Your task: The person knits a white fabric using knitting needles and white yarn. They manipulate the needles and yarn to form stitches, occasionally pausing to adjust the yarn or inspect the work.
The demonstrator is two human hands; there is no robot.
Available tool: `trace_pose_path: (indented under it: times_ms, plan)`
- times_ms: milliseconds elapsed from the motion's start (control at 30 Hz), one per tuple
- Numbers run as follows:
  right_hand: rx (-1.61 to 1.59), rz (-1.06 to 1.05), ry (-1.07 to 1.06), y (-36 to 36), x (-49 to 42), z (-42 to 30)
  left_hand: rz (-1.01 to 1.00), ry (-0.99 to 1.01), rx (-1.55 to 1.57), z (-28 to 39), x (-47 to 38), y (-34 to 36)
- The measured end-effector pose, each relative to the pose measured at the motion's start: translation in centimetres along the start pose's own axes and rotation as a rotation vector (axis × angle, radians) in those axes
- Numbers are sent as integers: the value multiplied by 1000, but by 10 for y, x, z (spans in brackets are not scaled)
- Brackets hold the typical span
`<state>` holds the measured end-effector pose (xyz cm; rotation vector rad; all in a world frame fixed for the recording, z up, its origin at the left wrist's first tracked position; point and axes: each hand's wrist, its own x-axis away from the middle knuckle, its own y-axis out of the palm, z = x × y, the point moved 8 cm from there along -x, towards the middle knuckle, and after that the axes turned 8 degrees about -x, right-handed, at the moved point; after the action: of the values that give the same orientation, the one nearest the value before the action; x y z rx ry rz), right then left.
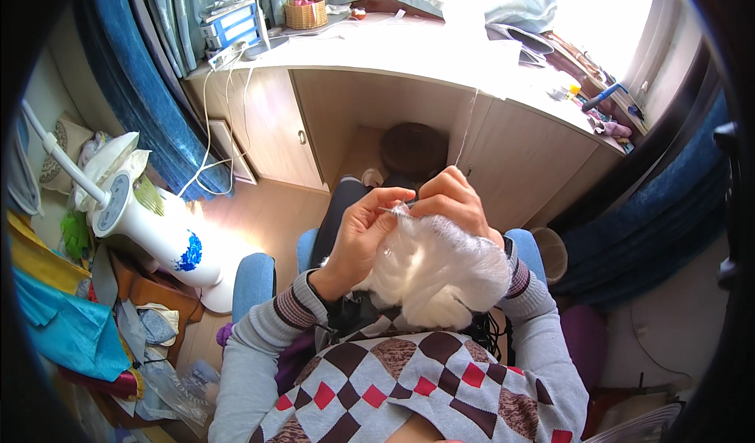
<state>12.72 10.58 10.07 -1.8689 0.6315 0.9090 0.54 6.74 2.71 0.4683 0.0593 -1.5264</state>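
A bundle of fluffy white knitting (445, 266) hangs below both hands, over the lap. My left hand (368, 228) pinches its upper left edge, where a thin knitting needle (388, 209) shows at the fingertips. My right hand (451, 198) is curled over the top edge of the knitting, close beside the left fingertips; its fingers hide most of what it grips. A thin white yarn (470, 124) runs from the right hand up to the edge of the desk.
A pale desk (377, 48) spans the far side, with a wicker basket (305, 14) and a lamp (262, 36). Blue armrests (253, 281) flank the arms. A white appliance (165, 236) stands at left; a waste bin (548, 254) is at right.
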Motion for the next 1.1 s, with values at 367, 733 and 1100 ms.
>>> trace_pose_path:
  times_ms: [367,733,1100]
  plan:
    - [49,131,-7,-3,7,-1,-99,-5,-15,9,3,10]
    - [116,177,-38,-6,6,-5,-113,2,-14,12,2,10]
    - [173,314,-14,-21,9,-3,-93,-17,-41,23,-1,-4]
